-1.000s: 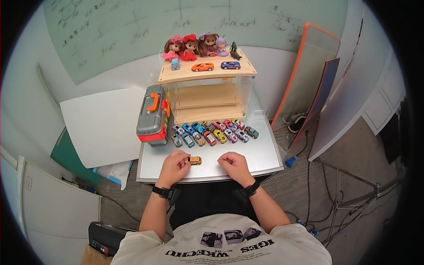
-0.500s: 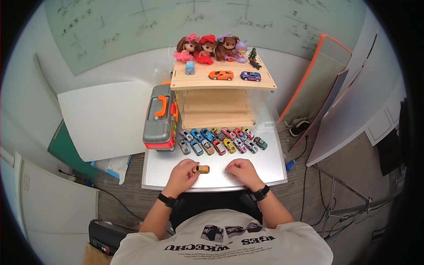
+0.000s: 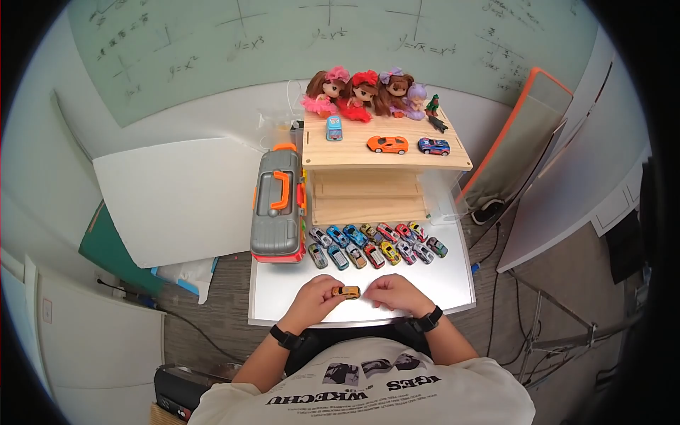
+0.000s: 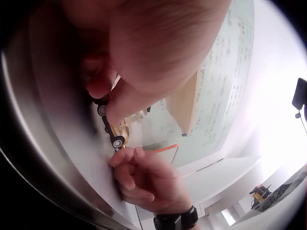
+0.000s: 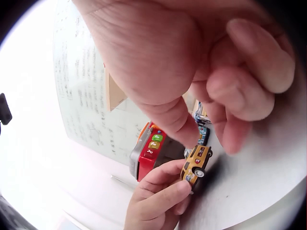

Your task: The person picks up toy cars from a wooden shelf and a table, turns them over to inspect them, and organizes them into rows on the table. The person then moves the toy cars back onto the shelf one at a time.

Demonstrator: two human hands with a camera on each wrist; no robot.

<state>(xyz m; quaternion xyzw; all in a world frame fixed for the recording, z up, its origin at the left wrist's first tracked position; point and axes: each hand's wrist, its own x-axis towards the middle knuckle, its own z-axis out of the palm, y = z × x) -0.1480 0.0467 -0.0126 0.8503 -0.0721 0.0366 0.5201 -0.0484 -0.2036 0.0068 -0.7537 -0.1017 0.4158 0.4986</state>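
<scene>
My left hand (image 3: 315,303) pinches the rear end of a yellow-orange toy car (image 3: 346,292) low over the table's near part. In the right wrist view, thumb and fingers grip the car (image 5: 196,163) at one end, its side with wheels showing. Just off the car's other end is my right hand (image 3: 398,294), holding nothing. Its thumb and forefinger stand apart while the other fingers curl loosely. Behind both hands, toy cars (image 3: 374,256) of several colours stand in two rows.
A wooden shelf unit (image 3: 319,161) stands at the back, with dolls (image 3: 363,95), an orange car (image 3: 387,144) and a blue car (image 3: 433,146) on top. Left of it is a grey and red toolbox (image 3: 265,230). The silver table's (image 3: 273,301) front edge lies close to the body.
My right hand has come closer to the yellow-orange car, narrowing the gap. The left hand keeps its pinch on the car. The head view has shifted, so the scene sits lower and further right.
</scene>
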